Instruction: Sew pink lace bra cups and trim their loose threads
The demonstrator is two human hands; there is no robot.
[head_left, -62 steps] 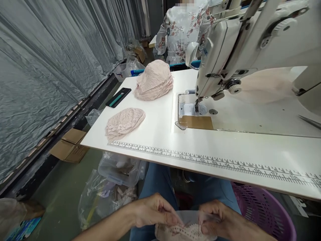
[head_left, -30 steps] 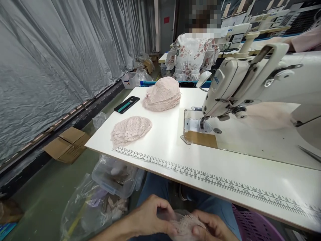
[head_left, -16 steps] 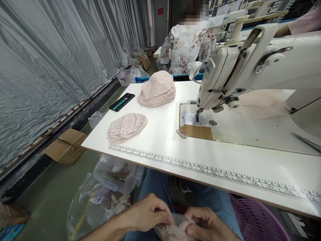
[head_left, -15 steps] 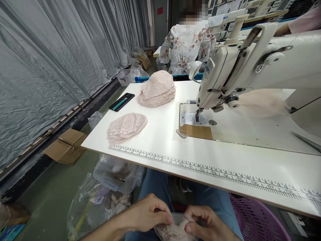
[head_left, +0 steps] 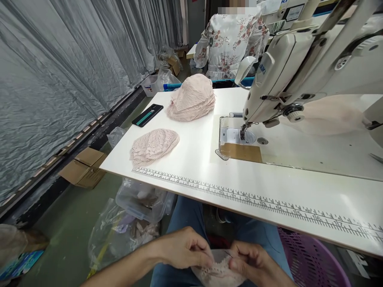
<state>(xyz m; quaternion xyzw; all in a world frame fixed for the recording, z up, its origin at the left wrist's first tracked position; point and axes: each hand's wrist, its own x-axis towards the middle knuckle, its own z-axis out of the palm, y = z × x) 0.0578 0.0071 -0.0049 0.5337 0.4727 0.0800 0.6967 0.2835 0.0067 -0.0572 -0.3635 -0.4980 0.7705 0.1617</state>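
Over my lap, below the table edge, my left hand (head_left: 194, 251) pinches one side of a pale pink lace piece (head_left: 221, 273). My right hand (head_left: 249, 259) grips its other side, thumb against fingertips. The piece has a scalloped lace edge and a sheer part; its lower portion runs out of the frame. A flat stack of similar lace pieces (head_left: 154, 146) lies on the table's left end. Farther back is a taller pile of domed pink lace pieces (head_left: 192, 97). Something thin and dark shows by my right fingertips, too small to name.
A sewing machine (head_left: 278, 75) stands on the right of the white table (head_left: 194, 151), which has a printed ruler (head_left: 248, 199) along its front. A phone (head_left: 147, 115) lies at the left edge. A purple basket (head_left: 314, 259) and a clear bin (head_left: 143, 199) stand below. A person (head_left: 229, 44) sits ahead.
The view has shifted slightly, so the machine appears larger and farther right. Both hands keep their pinch on the lace piece, with little change in their pose.
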